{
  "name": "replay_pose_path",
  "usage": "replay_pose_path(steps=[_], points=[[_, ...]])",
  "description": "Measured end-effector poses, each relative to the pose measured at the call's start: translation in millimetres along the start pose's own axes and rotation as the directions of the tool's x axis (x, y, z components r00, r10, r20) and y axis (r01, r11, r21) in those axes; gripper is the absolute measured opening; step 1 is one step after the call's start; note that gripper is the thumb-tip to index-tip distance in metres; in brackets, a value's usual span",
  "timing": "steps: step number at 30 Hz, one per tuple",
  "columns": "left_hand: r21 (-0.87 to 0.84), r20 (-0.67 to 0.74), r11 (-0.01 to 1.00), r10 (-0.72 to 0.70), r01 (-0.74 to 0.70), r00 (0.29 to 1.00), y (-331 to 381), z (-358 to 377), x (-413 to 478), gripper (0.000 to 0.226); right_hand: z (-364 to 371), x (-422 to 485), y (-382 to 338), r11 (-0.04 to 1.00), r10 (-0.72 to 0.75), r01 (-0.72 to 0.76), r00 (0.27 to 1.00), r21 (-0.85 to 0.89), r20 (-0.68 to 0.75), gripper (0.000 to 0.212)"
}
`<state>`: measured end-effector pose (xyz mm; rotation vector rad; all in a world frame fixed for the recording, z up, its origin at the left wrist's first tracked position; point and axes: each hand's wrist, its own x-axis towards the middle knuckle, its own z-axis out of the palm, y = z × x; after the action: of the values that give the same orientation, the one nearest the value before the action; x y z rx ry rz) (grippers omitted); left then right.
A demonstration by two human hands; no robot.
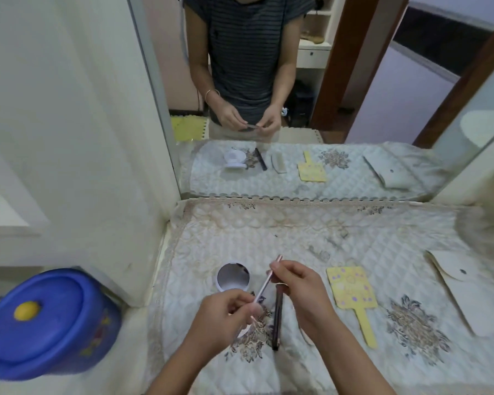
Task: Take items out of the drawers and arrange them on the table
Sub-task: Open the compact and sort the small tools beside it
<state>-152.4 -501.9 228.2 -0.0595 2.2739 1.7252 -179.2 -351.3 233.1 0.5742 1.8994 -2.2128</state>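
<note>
- Round pot (233, 277) on the table (382, 240), just left of the hands.
- Left hand (223, 317) pinches the low end of pink pencil (264, 283); right hand (300, 289) pinches its upper part, axis tilting up-right.
- Dark pencil (277, 320) lies beneath, lengthwise; bare cloth right of it looks the likely spot, right hand nearer.

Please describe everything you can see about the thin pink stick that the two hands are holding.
The pink stick is a slim, straight rod, pale rose with a slightly metallic look, perhaps a cosmetic pencil. It is held above the quilted table cover, tilted, its far end pointing up and away. The right hand pinches its upper part; the left hand grips its lower end. It touches only the fingers.
</note>
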Motion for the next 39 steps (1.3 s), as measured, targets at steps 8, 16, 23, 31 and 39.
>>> replay_pose_path(steps=[8, 16, 23, 31, 39], points=[[-0.262, 0.047, 0.944, -0.193, 0.199, 0.98, -1, -23, -17, 0.018, -40, 14, -87, 0.936, -0.166, 0.216, 0.967, 0.279, -0.193, 0.021], [0.087, -0.065, 0.983, -0.158, 0.163, 0.985, -31, 23, 1, 0.026, -27, 8, 18, 0.89, -0.059, 0.034, 0.997, -0.455, -0.041, 0.027], [0.466, -0.088, 0.858, -0.197, 0.215, 0.976, -61, 58, 9, 0.034, -22, 13, 73, 0.581, 0.026, -0.049, 0.999, -0.812, -0.042, 0.03], [0.575, -0.04, 0.808, -0.129, 0.128, 0.991, -65, 66, 13, 0.014, -16, 23, 80, 0.472, -0.002, -0.053, 0.998, -0.88, -0.061, 0.026], [0.598, -0.009, 0.793, -0.137, 0.115, 0.991, -68, 65, 14, 0.019, -26, 16, 85, 0.497, -0.061, 0.016, 0.998, -0.868, -0.017, 0.017]])
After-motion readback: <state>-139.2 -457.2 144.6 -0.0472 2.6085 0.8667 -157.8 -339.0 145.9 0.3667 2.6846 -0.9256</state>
